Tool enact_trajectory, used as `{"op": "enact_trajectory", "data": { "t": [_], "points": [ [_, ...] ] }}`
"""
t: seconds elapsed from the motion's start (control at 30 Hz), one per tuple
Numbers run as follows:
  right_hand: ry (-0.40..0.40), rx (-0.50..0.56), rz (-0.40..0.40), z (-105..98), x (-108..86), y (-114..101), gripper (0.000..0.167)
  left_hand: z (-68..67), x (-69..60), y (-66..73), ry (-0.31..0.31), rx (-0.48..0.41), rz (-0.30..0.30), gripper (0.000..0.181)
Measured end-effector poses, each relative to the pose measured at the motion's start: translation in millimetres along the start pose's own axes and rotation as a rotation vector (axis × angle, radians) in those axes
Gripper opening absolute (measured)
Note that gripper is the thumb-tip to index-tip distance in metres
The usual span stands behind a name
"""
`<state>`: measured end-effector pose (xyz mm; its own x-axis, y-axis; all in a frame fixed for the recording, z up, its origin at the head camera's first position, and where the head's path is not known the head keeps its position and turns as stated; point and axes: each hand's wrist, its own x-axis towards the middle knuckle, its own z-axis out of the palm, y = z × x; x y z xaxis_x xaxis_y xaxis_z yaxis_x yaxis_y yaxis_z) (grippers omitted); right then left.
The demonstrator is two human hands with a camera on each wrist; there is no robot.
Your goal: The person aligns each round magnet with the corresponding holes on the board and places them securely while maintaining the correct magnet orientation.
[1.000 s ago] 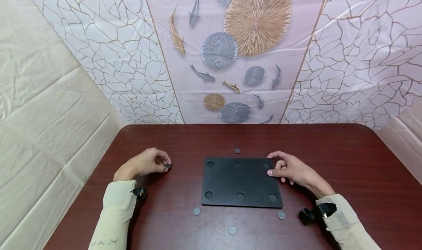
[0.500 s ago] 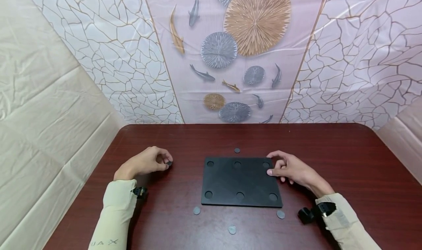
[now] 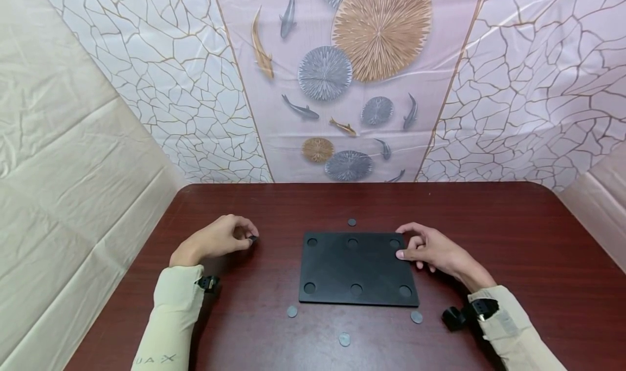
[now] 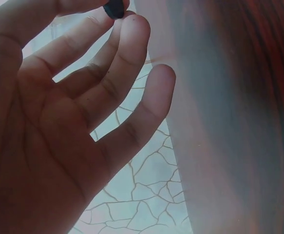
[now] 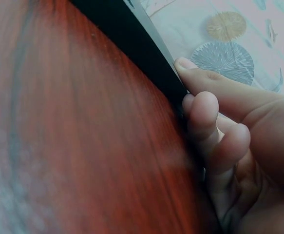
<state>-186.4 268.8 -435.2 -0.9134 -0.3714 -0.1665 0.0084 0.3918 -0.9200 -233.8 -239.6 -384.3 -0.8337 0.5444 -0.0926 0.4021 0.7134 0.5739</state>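
Left of the black board [image 3: 359, 268], which has several round recesses, the left hand [image 3: 215, 239] pinches a small dark disc [image 3: 253, 238] between thumb and fingertips. In the left wrist view the disc [image 4: 114, 9] shows at the top edge, the other fingers of the hand [image 4: 78, 112] loosely bent. The right hand [image 3: 437, 251] grips the board's right edge near its far corner. Its thumb lies on top and bent fingers touch the side, as the right wrist view shows with the hand [image 5: 239, 131] at the board [image 5: 142, 44].
Small grey discs lie around the board on the dark red table [image 3: 254, 327]: one beyond it [image 3: 352, 222], one near its left front corner [image 3: 292, 311], one in front [image 3: 344, 339], one near its right front corner [image 3: 416, 316]. A patterned cloth [image 3: 186, 88] hangs behind.
My left hand has lifted the disc slightly and shifted a little right and away from the body. The right hand and the board have stayed in place.
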Motion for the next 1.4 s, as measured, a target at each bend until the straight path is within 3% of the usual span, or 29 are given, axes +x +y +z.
{"op": "enact_trajectory", "data": {
  "t": [0.37,0.7,1.0,1.23,1.4],
  "points": [
    [0.003,-0.007,-0.002,0,0.7,-1,0.061,-2.3,-0.3,7.2,0.049,-0.025,-0.012,0.019],
    [0.007,-0.018,-0.006,-1,0.0,-2,0.061,-3.2,-0.7,25.0,0.11,-0.031,0.033,0.013],
    [0.015,-0.026,0.022,1,0.7,-2,0.063,-0.8,1.0,24.3,0.187,-0.036,0.078,0.014],
    [0.013,-0.027,0.028,1,-0.3,-1,0.063,3.3,4.9,26.5,0.199,-0.048,0.133,0.017],
    [0.014,-0.029,0.022,1,0.1,-2,0.063,6.4,5.8,29.2,0.215,-0.062,0.139,0.018]
  ]
}}
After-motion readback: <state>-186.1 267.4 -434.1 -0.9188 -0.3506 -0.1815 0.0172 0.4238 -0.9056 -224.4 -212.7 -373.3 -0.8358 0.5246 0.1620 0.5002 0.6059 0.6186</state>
